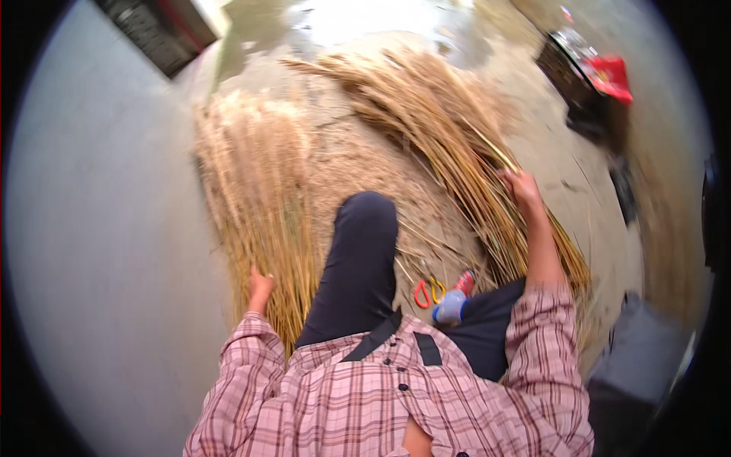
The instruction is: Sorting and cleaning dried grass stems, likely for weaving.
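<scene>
A pile of dry, plume-topped grass stalks lies along my left side, with its feathery heads pointing away from me. My left hand rests against its lower stems; whether the fingers grip any of them is hidden. To the right, a second pile of dry grass stalks slants from the far middle down beside my bent leg. Over this pile, my right hand is closed around a pale grass stalk, whose plume blends into the heads beneath.
Scissors with red and yellow handles lie by my foot. Loose chaff covers the concrete floor between the piles. At far right are a dark box with a red packet and a grey object. A dark crate-like object stands upper left.
</scene>
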`<action>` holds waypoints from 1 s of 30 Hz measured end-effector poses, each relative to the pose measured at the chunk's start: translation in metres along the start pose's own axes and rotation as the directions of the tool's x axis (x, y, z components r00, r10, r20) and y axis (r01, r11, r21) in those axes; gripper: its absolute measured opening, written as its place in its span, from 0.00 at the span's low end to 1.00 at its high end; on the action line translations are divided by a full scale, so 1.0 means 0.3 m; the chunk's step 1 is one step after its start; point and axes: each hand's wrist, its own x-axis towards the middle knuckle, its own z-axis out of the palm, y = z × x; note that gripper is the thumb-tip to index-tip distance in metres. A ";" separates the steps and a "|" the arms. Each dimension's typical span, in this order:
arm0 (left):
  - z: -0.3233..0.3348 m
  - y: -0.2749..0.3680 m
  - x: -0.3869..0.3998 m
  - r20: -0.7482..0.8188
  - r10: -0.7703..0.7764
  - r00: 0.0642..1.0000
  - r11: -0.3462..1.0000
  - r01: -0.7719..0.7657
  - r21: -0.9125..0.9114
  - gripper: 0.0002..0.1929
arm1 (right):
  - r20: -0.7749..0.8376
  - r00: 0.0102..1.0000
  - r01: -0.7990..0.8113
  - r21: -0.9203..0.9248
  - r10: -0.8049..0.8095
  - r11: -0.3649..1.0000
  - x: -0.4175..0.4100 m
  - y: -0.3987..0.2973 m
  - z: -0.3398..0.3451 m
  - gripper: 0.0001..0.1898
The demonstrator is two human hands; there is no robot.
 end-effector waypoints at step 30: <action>-0.090 1.729 -0.544 -0.129 0.854 0.505 0.359 -0.749 -0.557 0.23 | -0.135 0.965 -0.257 -0.356 0.223 0.898 -0.591 0.713 -0.280 0.12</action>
